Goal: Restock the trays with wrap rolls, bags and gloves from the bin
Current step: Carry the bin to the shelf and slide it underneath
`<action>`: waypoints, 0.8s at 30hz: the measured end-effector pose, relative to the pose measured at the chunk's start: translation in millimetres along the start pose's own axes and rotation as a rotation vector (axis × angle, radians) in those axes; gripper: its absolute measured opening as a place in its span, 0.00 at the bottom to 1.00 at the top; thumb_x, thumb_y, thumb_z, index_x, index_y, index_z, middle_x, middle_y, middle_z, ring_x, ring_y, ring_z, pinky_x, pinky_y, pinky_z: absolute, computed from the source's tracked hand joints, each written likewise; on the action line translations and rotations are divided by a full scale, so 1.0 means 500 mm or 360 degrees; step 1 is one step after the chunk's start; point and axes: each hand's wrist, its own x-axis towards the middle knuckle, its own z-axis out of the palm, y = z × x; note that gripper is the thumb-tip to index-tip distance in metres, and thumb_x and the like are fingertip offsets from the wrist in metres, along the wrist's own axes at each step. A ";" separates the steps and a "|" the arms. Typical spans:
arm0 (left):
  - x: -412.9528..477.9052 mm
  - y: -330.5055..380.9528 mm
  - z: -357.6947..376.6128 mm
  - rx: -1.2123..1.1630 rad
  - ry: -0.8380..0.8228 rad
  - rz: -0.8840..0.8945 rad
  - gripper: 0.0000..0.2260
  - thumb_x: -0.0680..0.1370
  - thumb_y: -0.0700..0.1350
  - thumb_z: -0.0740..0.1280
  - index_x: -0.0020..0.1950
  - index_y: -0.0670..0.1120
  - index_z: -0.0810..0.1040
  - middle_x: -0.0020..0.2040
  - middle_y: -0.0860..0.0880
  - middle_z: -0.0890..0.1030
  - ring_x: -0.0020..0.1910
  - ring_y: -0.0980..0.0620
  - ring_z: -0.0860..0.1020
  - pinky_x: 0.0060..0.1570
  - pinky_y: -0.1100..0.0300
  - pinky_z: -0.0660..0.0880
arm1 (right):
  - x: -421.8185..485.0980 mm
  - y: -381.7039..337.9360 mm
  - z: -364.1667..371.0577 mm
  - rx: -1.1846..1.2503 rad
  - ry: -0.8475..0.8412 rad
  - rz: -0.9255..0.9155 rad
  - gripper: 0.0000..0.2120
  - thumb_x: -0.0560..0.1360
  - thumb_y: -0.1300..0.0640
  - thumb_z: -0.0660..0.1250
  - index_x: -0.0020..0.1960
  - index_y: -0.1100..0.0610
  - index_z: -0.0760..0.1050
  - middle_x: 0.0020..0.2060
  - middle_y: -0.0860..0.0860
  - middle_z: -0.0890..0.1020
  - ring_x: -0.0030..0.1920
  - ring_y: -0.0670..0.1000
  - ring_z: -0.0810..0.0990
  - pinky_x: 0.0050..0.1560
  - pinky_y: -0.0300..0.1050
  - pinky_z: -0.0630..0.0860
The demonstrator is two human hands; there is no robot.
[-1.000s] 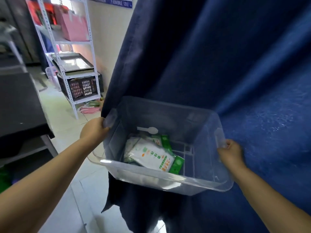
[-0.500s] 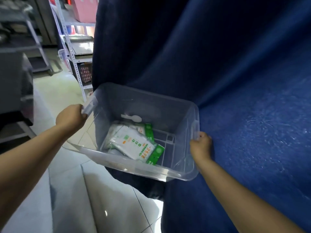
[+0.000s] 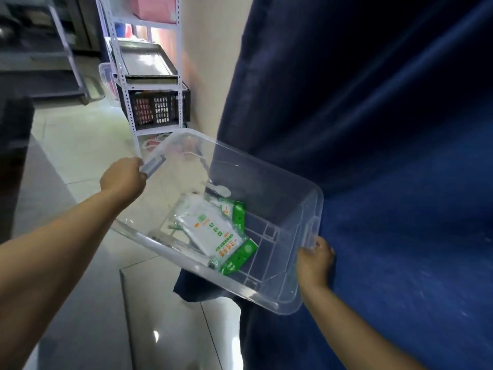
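Beside a blue curtain [image 3: 373,129], the left hand [image 3: 124,178] and right hand [image 3: 314,259] each grip a handle of the clear bin [image 3: 280,198], carried above the floor. Only green-and-white packets [image 3: 213,231] lie inside (gloves, probably), so restocking seems nearly done.

My two hands carry the bin [image 3: 266,193] in front of me, above the floor [image 3: 80,156].

My left hand [image 3: 123,177] grips the handle at the bin's far left end, my right hand [image 3: 314,259] the handle at its near right end, so the bin sits tilted between them. Inside it, the packets [image 3: 213,231] lie stacked on the bottom, towards the near wall. A curtain [image 3: 373,129] hangs behind the bin and to my right, touching its far side. Further back on my left stands a shelf rack [image 3: 149,86], with a tray [image 3: 145,61] on one shelf and a crate [image 3: 157,109] on the shelf below.
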 end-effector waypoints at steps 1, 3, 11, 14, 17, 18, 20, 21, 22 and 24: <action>0.022 -0.001 0.006 0.0003 -0.0001 -0.0018 0.14 0.75 0.41 0.63 0.60 0.42 0.76 0.55 0.36 0.78 0.51 0.35 0.76 0.44 0.49 0.72 | 0.008 -0.008 0.020 -0.0003 0.0015 0.0014 0.17 0.69 0.71 0.61 0.58 0.66 0.74 0.55 0.64 0.75 0.51 0.61 0.77 0.55 0.55 0.76; 0.064 -0.004 0.014 0.0018 -0.0001 -0.0031 0.13 0.75 0.41 0.62 0.59 0.42 0.77 0.54 0.36 0.79 0.50 0.35 0.76 0.44 0.48 0.72 | 0.024 -0.022 0.057 -0.0008 0.0022 0.0040 0.20 0.70 0.72 0.61 0.61 0.67 0.73 0.57 0.64 0.73 0.53 0.61 0.76 0.57 0.54 0.74; 0.222 -0.027 0.058 0.0046 -0.0031 -0.0046 0.12 0.75 0.40 0.63 0.57 0.42 0.78 0.52 0.34 0.78 0.49 0.34 0.76 0.42 0.48 0.72 | 0.103 -0.064 0.193 -0.0036 -0.0020 0.0168 0.19 0.69 0.70 0.60 0.60 0.65 0.73 0.55 0.62 0.73 0.52 0.60 0.75 0.58 0.54 0.73; 0.285 -0.040 0.081 0.0051 -0.0047 -0.0062 0.13 0.75 0.39 0.63 0.58 0.41 0.78 0.52 0.33 0.78 0.49 0.33 0.76 0.43 0.48 0.73 | 0.147 -0.077 0.256 -0.0038 -0.0059 0.0188 0.17 0.69 0.69 0.61 0.58 0.64 0.74 0.53 0.60 0.72 0.50 0.59 0.75 0.55 0.50 0.73; 0.353 -0.057 0.103 0.0058 -0.0057 -0.0088 0.12 0.75 0.39 0.62 0.56 0.40 0.78 0.50 0.33 0.78 0.47 0.33 0.76 0.41 0.48 0.72 | 0.203 -0.098 0.325 -0.0018 -0.0172 0.0203 0.15 0.68 0.68 0.61 0.54 0.62 0.75 0.49 0.57 0.73 0.45 0.58 0.76 0.47 0.48 0.75; 0.375 -0.063 0.109 0.0066 -0.0065 -0.0098 0.11 0.75 0.39 0.62 0.55 0.39 0.78 0.49 0.33 0.78 0.46 0.33 0.76 0.41 0.49 0.72 | 0.223 -0.105 0.348 -0.0017 -0.0205 0.0196 0.12 0.69 0.68 0.61 0.51 0.61 0.75 0.49 0.57 0.75 0.42 0.57 0.77 0.43 0.47 0.75; 0.417 -0.080 0.120 0.0088 -0.0058 -0.0143 0.10 0.75 0.39 0.62 0.53 0.39 0.78 0.47 0.32 0.78 0.45 0.33 0.76 0.40 0.49 0.72 | 0.262 -0.122 0.397 -0.0038 -0.0267 0.0148 0.07 0.69 0.66 0.63 0.45 0.58 0.75 0.46 0.58 0.78 0.35 0.51 0.76 0.36 0.41 0.71; 0.438 -0.089 0.125 0.0093 -0.0049 -0.0164 0.10 0.75 0.39 0.63 0.53 0.38 0.78 0.47 0.32 0.78 0.46 0.33 0.76 0.40 0.49 0.72 | 0.283 -0.132 0.423 -0.0048 -0.0292 0.0114 0.07 0.70 0.66 0.63 0.45 0.57 0.75 0.45 0.57 0.78 0.34 0.49 0.75 0.35 0.39 0.70; 0.458 -0.099 0.130 0.0094 -0.0045 -0.0180 0.10 0.75 0.39 0.63 0.53 0.38 0.78 0.47 0.32 0.78 0.45 0.33 0.77 0.40 0.49 0.71 | 0.303 -0.143 0.451 -0.0057 -0.0315 0.0085 0.08 0.69 0.67 0.64 0.46 0.57 0.75 0.46 0.57 0.77 0.34 0.50 0.75 0.37 0.40 0.70; 0.500 -0.120 0.137 0.0086 -0.0043 -0.0224 0.09 0.75 0.40 0.62 0.51 0.37 0.78 0.46 0.32 0.78 0.44 0.34 0.77 0.37 0.51 0.69 | 0.337 -0.167 0.509 -0.0102 -0.0372 0.0046 0.12 0.68 0.68 0.64 0.51 0.62 0.76 0.47 0.59 0.77 0.39 0.57 0.77 0.42 0.45 0.73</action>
